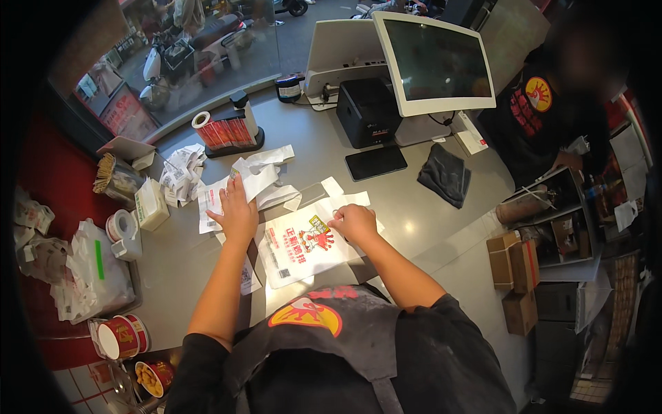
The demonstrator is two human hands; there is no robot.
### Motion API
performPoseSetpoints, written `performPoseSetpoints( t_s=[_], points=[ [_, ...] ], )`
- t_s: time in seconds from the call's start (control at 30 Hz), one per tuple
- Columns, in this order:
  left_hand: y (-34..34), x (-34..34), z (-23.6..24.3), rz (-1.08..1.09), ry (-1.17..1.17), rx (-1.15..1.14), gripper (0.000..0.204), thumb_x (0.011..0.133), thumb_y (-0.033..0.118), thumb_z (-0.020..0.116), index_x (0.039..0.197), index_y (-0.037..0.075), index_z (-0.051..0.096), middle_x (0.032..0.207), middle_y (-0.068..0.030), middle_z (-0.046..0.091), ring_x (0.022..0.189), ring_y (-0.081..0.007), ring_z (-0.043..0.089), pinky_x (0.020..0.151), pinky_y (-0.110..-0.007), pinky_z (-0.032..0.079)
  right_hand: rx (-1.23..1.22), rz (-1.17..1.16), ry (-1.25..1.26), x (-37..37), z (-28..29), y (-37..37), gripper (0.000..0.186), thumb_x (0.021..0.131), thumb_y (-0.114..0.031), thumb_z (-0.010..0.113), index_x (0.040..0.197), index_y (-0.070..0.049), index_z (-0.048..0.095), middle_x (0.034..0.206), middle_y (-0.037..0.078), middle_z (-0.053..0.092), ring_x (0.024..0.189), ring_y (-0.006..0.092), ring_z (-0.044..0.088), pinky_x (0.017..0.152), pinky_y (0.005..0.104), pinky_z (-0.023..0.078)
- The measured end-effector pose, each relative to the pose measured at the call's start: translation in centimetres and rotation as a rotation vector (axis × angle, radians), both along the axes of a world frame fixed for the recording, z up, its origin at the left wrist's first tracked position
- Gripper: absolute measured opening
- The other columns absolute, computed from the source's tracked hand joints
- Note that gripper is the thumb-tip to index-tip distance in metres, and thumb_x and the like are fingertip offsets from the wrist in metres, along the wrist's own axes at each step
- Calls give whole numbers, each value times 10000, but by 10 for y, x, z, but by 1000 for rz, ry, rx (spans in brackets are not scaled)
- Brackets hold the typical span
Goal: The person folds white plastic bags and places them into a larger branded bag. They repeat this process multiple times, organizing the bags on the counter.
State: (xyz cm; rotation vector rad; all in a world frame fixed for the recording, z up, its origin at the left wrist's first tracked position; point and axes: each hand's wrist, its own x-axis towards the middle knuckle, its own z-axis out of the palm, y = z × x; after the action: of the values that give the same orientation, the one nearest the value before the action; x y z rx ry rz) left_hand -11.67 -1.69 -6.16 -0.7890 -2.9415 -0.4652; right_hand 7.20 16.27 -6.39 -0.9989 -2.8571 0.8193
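A white paper bag (296,252) with a red cartoon print lies flat on the grey counter in front of me. My right hand (357,224) is closed at its upper right edge, fingers curled in; it appears to pinch the paper there. My left hand (236,210) rests with fingers spread on a white printed paper slip (211,207) to the left of the bag. Curled receipt strips (270,157) trail off beyond that hand. More loose white slips show past the bag's far edge, and another slip (248,277) pokes out near its left side.
A tape dispenser (231,134), a phone (376,163), a dark cloth (445,175), a black printer box (367,114) and a monitor (436,65) stand beyond. To the left are crumpled receipts (183,172), plastic bags (100,272) and paper buckets (123,337). A co-worker (531,117) is at far right.
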Motion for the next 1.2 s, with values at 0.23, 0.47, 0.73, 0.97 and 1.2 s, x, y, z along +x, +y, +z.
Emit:
performPoseSetpoints(
  t_s=[0.23, 0.47, 0.73, 0.97, 1.2],
  points=[
    [6, 10, 5, -46, -151, 87, 977, 672, 311, 657, 1440, 221, 59, 1473, -180, 120, 1350, -398, 114, 944, -722, 69, 114, 29, 58, 8, 6, -7, 164, 782, -261, 611, 751, -119, 686, 815, 51, 649, 809, 244, 591, 750, 416, 395],
    [-5, 5, -8, -31, 31, -174, 1062, 653, 333, 734, 1437, 283, 19, 1482, -179, 32, 1342, -434, 53, 923, -736, 106, 184, 15, 392, 23, 49, -9, 114, 749, -214, 639, 745, -108, 682, 891, 10, 646, 879, 222, 566, 798, 376, 369],
    [19, 78, 73, -505, -34, 686, 285, 670, 150, 727, 918, 62, 619, 968, -118, 582, 920, -295, 552, 811, -374, 413, -762, -115, 275, 17, 72, 17, 251, 656, -208, 794, 744, -46, 623, 764, 41, 614, 637, 103, 556, 575, 237, 436],
    [46, 121, 83, -387, -1059, 925, 162, 784, 96, 674, 885, -12, 607, 764, -30, 610, 676, -55, 558, 618, -187, 452, -1340, -158, 410, 10, 92, 1, 199, 783, -213, 707, 780, -75, 564, 755, -17, 579, 682, 70, 545, 592, 199, 427],
    [42, 102, 73, -389, -1206, 1050, 68, 818, 32, 633, 819, 20, 566, 772, -12, 604, 684, -31, 535, 577, -172, 419, -1624, -60, 423, 26, 90, 19, 216, 873, -240, 592, 983, -63, 535, 964, 52, 581, 905, 167, 582, 839, 354, 494]
  ],
)
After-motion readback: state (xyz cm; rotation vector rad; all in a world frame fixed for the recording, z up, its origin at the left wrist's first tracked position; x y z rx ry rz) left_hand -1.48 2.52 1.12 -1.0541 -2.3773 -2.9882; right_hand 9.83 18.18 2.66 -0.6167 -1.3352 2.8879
